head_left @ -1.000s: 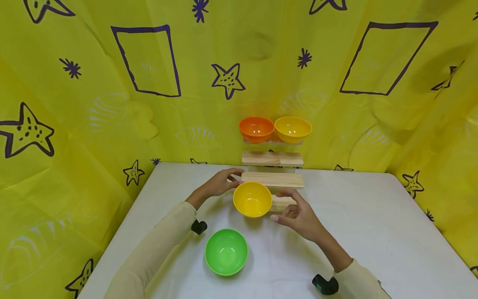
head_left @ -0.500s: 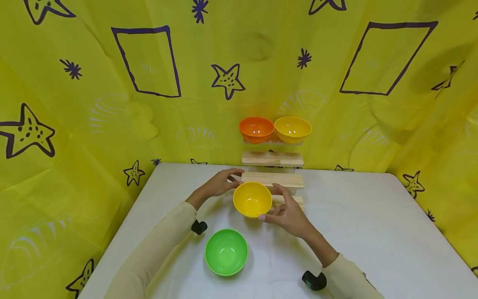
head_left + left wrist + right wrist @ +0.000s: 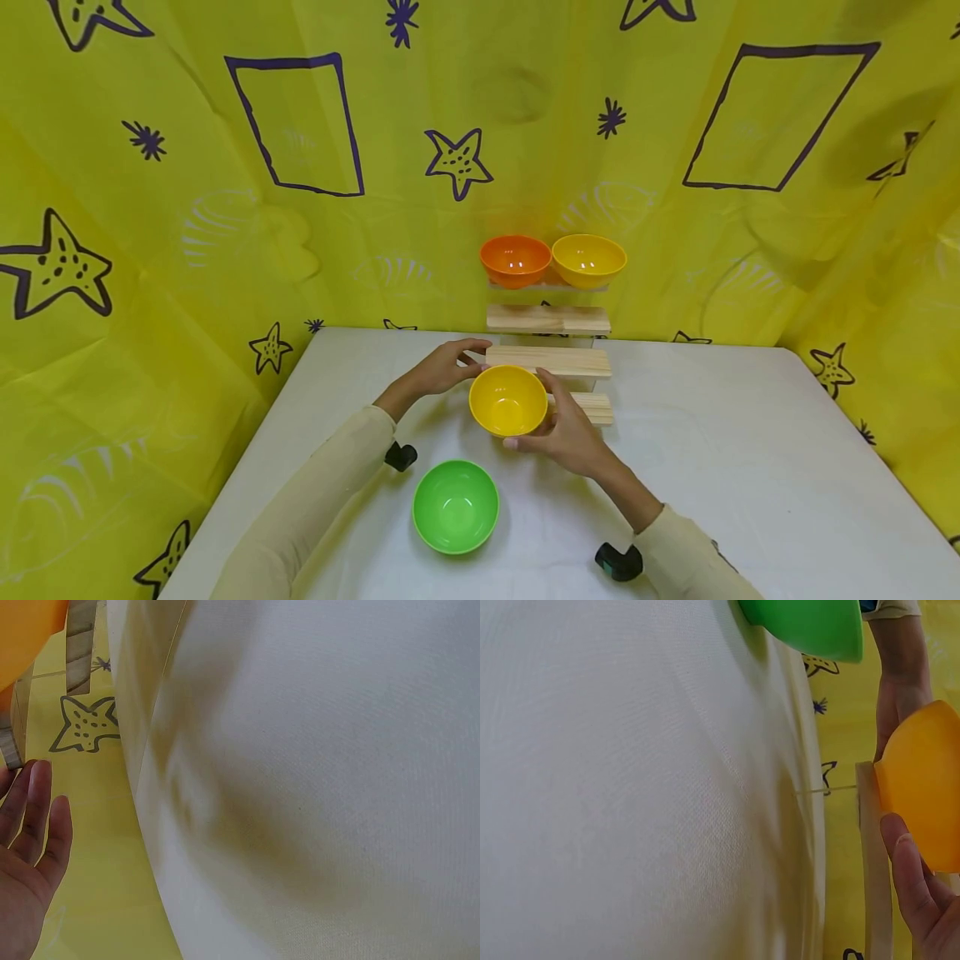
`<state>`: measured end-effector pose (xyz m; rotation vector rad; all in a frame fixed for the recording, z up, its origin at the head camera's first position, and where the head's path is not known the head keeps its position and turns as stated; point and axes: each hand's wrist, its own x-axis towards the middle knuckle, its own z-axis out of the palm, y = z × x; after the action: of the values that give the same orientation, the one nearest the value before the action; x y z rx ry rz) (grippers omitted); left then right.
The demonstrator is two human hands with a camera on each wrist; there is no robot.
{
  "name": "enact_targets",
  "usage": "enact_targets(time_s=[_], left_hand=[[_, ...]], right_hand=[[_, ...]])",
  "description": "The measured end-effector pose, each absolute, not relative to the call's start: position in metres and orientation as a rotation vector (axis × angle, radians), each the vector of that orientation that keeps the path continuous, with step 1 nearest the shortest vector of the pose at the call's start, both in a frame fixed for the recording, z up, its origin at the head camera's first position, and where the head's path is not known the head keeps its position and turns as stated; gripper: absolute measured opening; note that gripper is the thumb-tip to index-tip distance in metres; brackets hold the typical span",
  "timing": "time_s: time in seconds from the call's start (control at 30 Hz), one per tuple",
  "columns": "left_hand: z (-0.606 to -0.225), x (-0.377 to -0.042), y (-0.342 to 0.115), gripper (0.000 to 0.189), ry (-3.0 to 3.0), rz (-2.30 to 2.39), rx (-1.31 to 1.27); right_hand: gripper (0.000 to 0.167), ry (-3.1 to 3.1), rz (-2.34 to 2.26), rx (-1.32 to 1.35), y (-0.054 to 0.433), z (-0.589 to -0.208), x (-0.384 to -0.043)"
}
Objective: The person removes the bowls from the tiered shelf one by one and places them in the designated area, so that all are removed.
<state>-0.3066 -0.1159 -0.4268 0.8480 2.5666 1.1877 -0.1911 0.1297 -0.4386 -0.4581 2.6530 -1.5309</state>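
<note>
A yellow bowl (image 3: 507,401) stands at the left of the lowest plank of a wooden stepped stand (image 3: 551,361). My right hand (image 3: 573,437) holds this bowl from the right, thumb at its near side and fingers at its far side. In the right wrist view, fingertips (image 3: 901,844) lie against the bowl's wall (image 3: 926,791). My left hand (image 3: 438,367) grips the left end of a plank just above the bowl, index finger behind and thumb in front. The left wrist view shows its other fingers (image 3: 37,817) extended; the thumb is hidden there.
A green bowl (image 3: 455,507) sits on the white table (image 3: 750,467) nearer to me. On the stand's top plank are an orange bowl (image 3: 515,260) and another yellow bowl (image 3: 588,259), side by side. A yellow patterned curtain (image 3: 405,225) hangs behind and at both sides.
My right hand has moved left from beside the yellow bowl and taken hold of it. The left hand and the bowls have stayed in place.
</note>
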Motion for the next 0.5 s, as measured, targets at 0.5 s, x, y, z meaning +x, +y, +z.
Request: enact_targets(time_s=[0.5], left_hand=[[-0.4263,-0.3054,-0.1161,0.048,2.566,1.189,0.841]], right_hand=[[0.119,2.618,-1.557,-0.41,0.1204,-0.4414,-0.1928]])
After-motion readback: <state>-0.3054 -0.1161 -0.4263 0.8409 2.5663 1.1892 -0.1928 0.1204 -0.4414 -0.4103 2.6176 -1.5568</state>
